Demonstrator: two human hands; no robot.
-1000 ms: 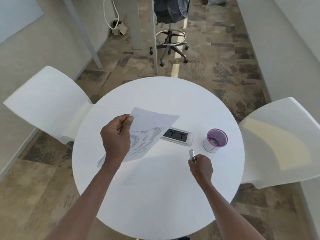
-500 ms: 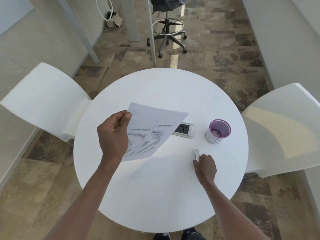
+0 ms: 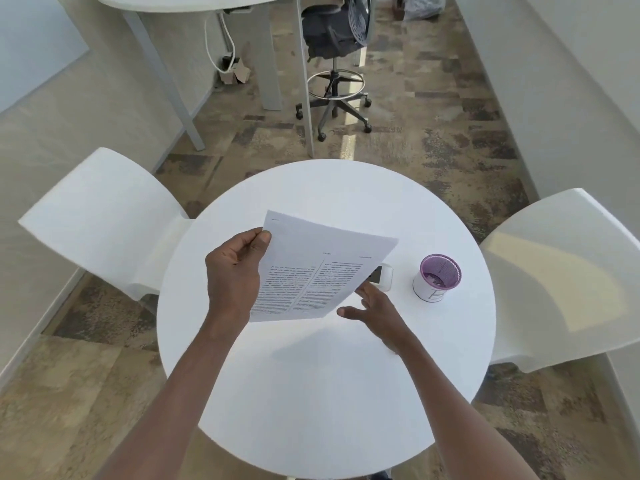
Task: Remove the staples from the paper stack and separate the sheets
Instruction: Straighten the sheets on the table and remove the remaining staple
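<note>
Over the left half of the round white surface, your left hand is closed on the paper stack, thumb on top near the upper left corner and fingers curled underneath. That stack is up off the surface, tilted, and it throws a soft shadow below. It's thin white paper with two columns of small print, way too blurry to read. Can't spot any staple from this angle, and I can't tell how many sheets are in there.

Moving right, your right hand is open with fingers spread, holding nothing. Its fingertips sit right at the stack's lower right edge, and I can't tell if they touch it.

Just past that, a small white device with a dark face lies flat, mostly hidden behind the paper. Further right stands a white cup with a purple mesh-looking rim, well apart from your hands.

Smooth white chairs flank the surface on both sides, with mottled brown carpet underneath.
</note>
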